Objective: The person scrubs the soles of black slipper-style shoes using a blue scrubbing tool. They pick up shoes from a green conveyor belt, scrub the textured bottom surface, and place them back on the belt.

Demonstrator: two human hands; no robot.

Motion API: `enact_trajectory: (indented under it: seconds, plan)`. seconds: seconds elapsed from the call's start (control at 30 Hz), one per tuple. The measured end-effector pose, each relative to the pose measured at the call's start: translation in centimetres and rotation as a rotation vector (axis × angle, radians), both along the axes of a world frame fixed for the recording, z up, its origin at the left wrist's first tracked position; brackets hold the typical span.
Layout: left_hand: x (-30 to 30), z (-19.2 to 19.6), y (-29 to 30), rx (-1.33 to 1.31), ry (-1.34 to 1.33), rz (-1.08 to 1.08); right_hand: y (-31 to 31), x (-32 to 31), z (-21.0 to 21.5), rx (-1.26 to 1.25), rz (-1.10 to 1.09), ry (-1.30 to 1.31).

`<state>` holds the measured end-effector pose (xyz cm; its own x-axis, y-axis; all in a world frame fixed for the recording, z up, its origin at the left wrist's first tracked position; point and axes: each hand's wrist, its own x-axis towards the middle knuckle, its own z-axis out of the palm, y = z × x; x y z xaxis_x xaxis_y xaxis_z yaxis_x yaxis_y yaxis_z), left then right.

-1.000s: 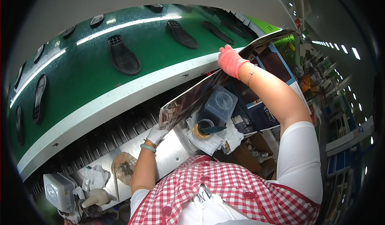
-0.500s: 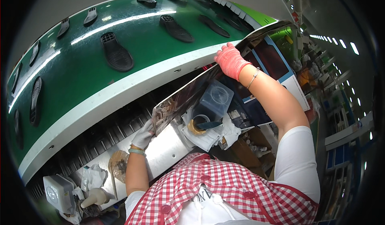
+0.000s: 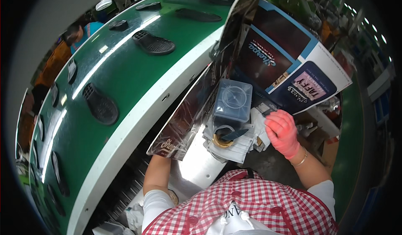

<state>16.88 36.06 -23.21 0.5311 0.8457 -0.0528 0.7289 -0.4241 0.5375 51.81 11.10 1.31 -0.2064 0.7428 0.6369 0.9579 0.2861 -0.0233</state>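
Hands (image 3: 283, 133) apart, one behind panel (image 3: 181, 120)

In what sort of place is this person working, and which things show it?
Most likely a shoe factory, on a production line: black shoe soles lie spaced along what looks like a green conveyor belt, and another person is at its far side.

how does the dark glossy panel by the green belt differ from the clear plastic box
The dark glossy panel is thin and dark; the clear plastic box is blocky and see-through. The panel is much longer; the box is compact. The panel hides the left hand, with the left forearm running behind it; the box sits apart from the pink-gloved right hand. Both look shiny.
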Motion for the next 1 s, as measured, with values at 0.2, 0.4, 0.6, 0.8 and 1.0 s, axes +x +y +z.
enact_trajectory:
  seconds: [0.2, 0.4, 0.6, 0.8, 1.0]
  plan:
    - [5.7, -1.7, 6.9, 0.110, 0.064, -0.103, -8.3, 4.8, -9.2, 0.042, -0.486, 0.237]
    - [9.3, -4.2, 11.0, 0.172, 0.060, -0.186, -11.5, 7.8, -22.4, -0.003, -0.807, 1.289]
    - [11.4, -5.5, 10.1, 0.183, 0.014, -0.258, -6.7, 10.9, -27.9, -0.037, -0.527, 2.072]
    - [14.8, -7.8, 8.4, 0.149, -0.041, -0.382, -6.5, 12.2, -30.9, 0.174, -0.619, 2.044]
    - [15.0, -8.7, 8.5, 0.170, -0.036, -0.425, -3.4, 12.0, -28.4, -0.140, -0.875, 1.894]
